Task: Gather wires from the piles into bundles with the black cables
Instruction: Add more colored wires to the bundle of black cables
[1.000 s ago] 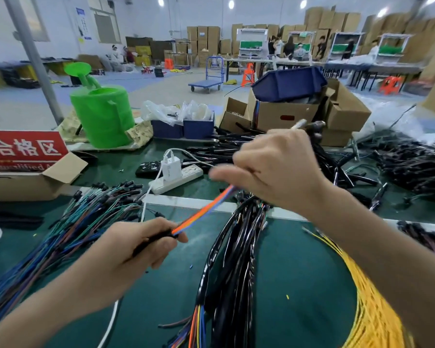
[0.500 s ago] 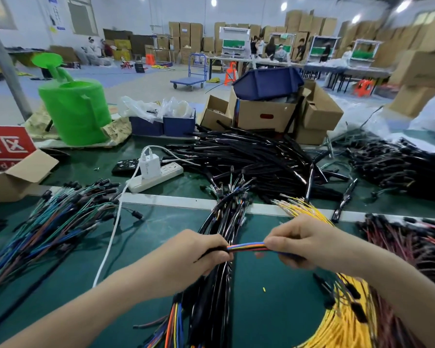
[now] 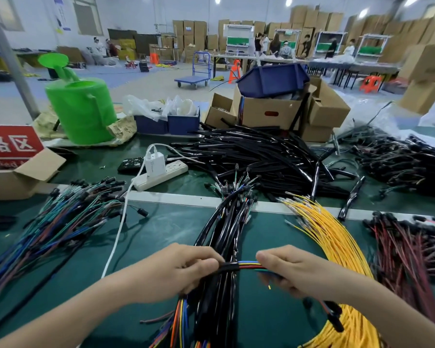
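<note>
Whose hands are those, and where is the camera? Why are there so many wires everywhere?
No machine here, just a person working. The camera sits on the person's head and looks down, so you see their own two hands. The left hand grips a black cable. The right hand pinches the coloured wires running into its end. On the green table lie piles: yellow wires, red wires, blue and green wires, and loose black cables further back. A green watering can and a white power strip are there too.
</note>
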